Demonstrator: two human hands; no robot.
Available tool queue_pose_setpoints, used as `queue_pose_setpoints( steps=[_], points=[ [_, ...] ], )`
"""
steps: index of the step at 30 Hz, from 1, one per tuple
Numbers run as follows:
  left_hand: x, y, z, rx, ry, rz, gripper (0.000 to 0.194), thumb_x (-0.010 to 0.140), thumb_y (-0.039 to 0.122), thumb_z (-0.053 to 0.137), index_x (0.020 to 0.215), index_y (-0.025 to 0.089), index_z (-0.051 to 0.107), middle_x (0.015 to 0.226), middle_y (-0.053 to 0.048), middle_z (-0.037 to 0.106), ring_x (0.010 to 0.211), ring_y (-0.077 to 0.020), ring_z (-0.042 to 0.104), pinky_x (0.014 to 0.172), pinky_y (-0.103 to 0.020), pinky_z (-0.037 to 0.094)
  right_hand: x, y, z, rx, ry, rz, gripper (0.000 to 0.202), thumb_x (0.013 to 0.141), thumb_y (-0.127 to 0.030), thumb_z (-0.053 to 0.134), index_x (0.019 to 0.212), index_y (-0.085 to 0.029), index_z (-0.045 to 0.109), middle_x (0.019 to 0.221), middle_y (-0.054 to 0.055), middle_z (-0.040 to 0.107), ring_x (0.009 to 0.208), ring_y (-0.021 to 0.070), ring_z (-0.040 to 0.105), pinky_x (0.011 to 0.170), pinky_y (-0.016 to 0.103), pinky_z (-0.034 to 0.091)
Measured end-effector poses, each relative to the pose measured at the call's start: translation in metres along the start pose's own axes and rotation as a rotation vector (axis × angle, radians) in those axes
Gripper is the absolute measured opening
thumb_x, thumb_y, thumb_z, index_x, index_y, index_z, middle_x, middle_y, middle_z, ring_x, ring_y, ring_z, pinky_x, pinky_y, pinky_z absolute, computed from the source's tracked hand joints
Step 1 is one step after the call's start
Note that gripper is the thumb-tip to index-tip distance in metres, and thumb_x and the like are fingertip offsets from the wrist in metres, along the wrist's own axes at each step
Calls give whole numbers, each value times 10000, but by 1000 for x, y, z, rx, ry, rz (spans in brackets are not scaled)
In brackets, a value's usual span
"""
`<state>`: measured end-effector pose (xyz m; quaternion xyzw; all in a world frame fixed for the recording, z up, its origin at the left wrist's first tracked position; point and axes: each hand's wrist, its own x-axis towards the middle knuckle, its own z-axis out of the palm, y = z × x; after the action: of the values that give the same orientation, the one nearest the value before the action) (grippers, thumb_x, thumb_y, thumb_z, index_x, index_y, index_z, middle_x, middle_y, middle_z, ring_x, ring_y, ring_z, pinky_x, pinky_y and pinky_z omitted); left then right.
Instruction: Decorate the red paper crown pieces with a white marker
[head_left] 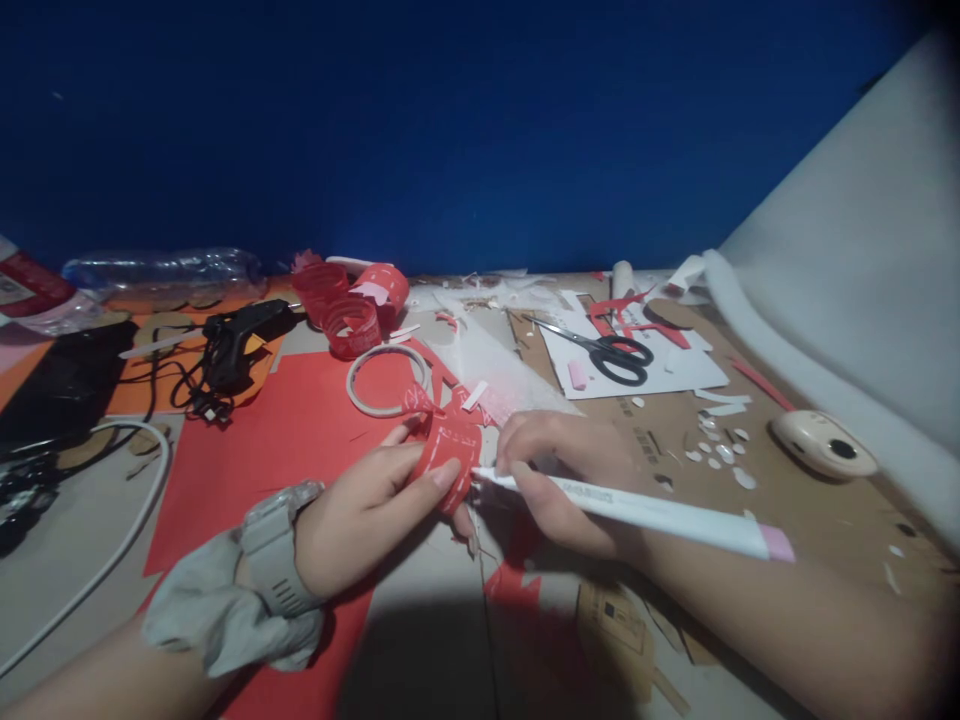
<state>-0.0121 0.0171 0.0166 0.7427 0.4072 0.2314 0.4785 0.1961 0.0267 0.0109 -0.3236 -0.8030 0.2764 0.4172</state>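
My left hand (375, 520) is closed around a red paper roll (454, 450) with white marks on its surface, the thumb pressing on its front. In my right hand (562, 470) is a white marker pen (667, 518) with a pink end, held in a writing grip. Its tip meets or almost touches the roll's right edge; I cannot tell which. Behind the roll lies a ring of tape (352, 385), beside several red paper rolls (355, 328). Red paper (255, 460) is spread under my left hand.
Black-handled scissors (619, 358) rest on white paper (675, 375) at the right. A white device (823, 445) sits on cardboard near small white paper discs. At the left are a black glue gun (240, 345), cables and a clear plastic bottle (165, 275). A blue wall (465, 130) stands behind.
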Motion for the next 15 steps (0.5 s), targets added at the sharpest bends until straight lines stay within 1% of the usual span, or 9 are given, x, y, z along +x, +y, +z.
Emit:
queue_pose_setpoints(
  steps=[3,6,9,13,15],
  points=[
    [0,-1,0,10,-4,-1,424,1013,329,390,751,202,698,807,16,772,785,-150,666,846,-274,449,1,1,0,8,-41,-34,104,792,-140,530,729,-222,532,652,-3,648,581,138,617,576,263,498],
    [1,-1,0,15,-16,25,435,1015,309,382,728,207,692,804,26,768,802,-142,664,836,-259,441,2,0,0,20,-57,-65,107,795,-141,531,714,-211,541,628,-10,643,557,123,603,587,254,499],
    [2,-1,0,25,-11,33,432,1013,316,384,726,205,688,811,20,767,804,-145,662,831,-264,439,2,1,0,2,-82,-52,108,804,-146,535,714,-204,548,628,-6,647,566,123,603,592,251,498],
    [1,-1,1,23,-12,2,423,1012,330,384,745,205,687,806,16,773,772,-150,666,910,-294,419,0,3,-1,-32,-41,-25,90,804,-148,547,734,-205,556,668,0,655,593,127,617,579,242,489],
    [1,-1,1,18,-16,2,429,1012,329,379,739,204,685,797,17,772,766,-149,664,923,-296,414,0,3,-1,-29,-40,-26,88,804,-151,544,735,-203,558,666,-1,653,590,125,617,579,238,487]
  ],
)
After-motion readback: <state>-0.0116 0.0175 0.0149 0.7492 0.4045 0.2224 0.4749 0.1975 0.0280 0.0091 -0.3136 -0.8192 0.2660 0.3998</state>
